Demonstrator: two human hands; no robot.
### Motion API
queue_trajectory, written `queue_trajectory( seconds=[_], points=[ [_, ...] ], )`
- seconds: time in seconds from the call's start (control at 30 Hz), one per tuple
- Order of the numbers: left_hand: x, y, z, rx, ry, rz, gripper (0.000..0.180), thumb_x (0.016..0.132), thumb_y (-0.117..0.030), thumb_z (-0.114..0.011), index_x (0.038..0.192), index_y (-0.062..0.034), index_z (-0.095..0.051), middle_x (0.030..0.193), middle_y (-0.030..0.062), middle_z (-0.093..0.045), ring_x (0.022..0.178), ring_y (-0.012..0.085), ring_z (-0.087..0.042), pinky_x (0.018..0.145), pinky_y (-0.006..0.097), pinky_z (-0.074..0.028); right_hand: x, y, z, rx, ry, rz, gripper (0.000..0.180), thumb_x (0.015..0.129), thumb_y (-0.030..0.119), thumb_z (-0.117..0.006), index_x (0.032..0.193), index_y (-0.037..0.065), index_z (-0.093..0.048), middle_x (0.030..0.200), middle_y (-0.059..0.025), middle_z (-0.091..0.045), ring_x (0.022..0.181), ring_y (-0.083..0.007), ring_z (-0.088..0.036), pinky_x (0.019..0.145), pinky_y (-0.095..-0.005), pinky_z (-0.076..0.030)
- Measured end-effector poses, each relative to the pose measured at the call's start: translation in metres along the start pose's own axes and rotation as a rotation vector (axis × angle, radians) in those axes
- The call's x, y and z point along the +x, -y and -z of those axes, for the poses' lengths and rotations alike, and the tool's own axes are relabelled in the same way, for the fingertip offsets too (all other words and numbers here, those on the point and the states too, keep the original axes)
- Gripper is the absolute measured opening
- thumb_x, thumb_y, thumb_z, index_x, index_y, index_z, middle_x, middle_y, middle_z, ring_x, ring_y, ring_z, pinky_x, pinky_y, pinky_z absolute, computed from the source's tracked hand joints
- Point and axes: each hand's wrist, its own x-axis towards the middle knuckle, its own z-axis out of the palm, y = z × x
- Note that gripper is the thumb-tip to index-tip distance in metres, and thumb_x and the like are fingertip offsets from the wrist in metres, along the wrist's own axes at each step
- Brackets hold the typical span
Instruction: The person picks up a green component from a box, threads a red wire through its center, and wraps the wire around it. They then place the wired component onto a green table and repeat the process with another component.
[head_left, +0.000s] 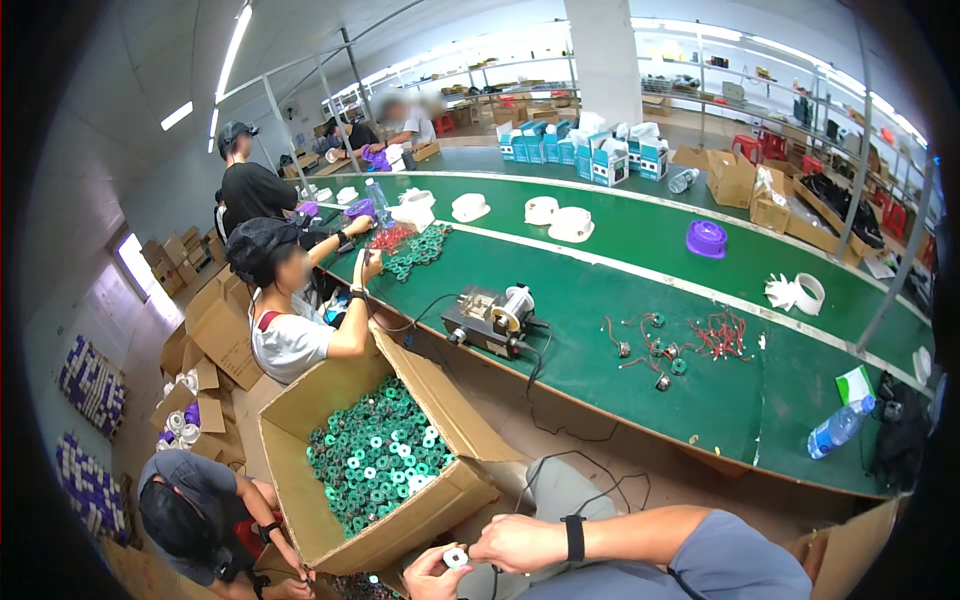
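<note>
— Workshop or factory?
— A factory assembly floor: a long green counter (640, 300) with seated workers, a cardboard box (380, 455) of green coil parts, stacked cartons (215, 330), shelving (780, 80) under strip lights (235, 50)

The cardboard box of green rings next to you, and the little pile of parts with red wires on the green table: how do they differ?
The cardboard box holds a great heap of green rings, many with white centres; the pile of wired parts is a scattered handful. The rings lie loose and packed together in the box; the wired parts lie spread on the green table, trailing red wires. Both show small green round pieces.
</note>
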Motion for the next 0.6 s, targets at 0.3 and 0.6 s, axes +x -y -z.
queue_trajectory(
  seconds=[0.3,0.6],
  points=[
    [0.000,0.003,-0.001,0.095,-0.003,-0.025,0.031,0.084,0.000,-0.079,0.114,0.0048,-0.072,0.107,0.0088,-0.075,0.099,0.0165,-0.069,0.092,0.031,-0.055,-0.001,-0.011,0.000,-0.064,-0.096,-0.045,0.008,0.085,0.012,-0.062,0.081,0.005,-0.064,0.068,-0.0173,-0.065,0.069,-0.0401,-0.066,0.064,-0.0509,-0.051],
    [0.002,0.015,-0.002,0.091,-0.014,-0.043,0.032,0.084,-0.001,-0.080,0.114,0.0049,-0.072,0.107,0.0086,-0.075,0.100,0.0172,-0.069,0.091,0.031,-0.056,0.000,0.008,0.007,-0.045,-0.037,0.043,0.007,0.081,0.011,-0.061,0.085,0.007,-0.064,0.067,-0.0167,-0.064,0.069,-0.0390,-0.066,0.066,-0.0518,-0.050]
  ],
)
